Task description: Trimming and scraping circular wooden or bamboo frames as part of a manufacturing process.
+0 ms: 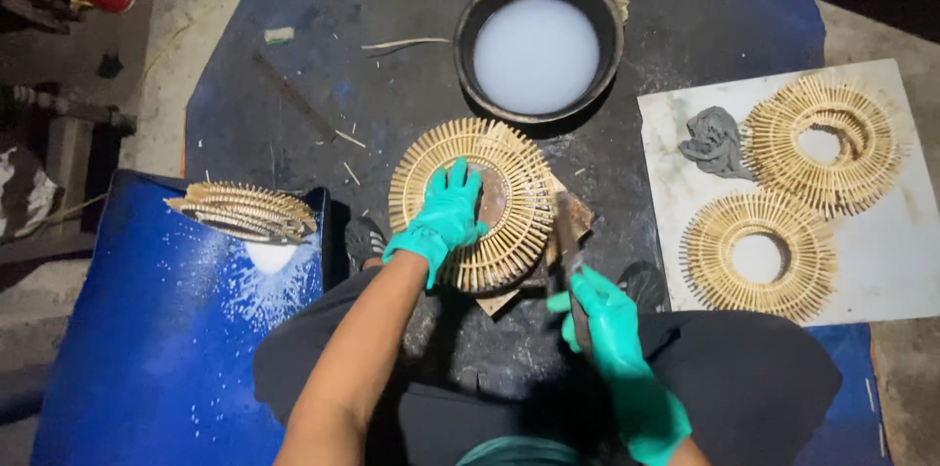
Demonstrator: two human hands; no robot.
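Pressing down on a round ring of bamboo sticks (pixel 472 204), the left hand (pixel 446 216) lies with fingers spread flat over its centre, while the right hand (pixel 609 324) is closed around a dark brush-like tool (pixel 571 260) (its tip rests at the ring's right edge). The ring sits on a small board (pixel 568 231) before the knees. Judging by this, the rim is being worked; turning it needs room, tight between basin (pixel 537 45) and white sheet (pixel 881 260).

Ring: round sunburst ring of pale bamboo sticks (pixel 509 202), open centre, lying flat on a small brown board (pixel 578 216) on the dark floor, just below the basin.
Tool: narrow, dark, brush-like, blurred (pixel 570 251); upright by the ring's right edge.
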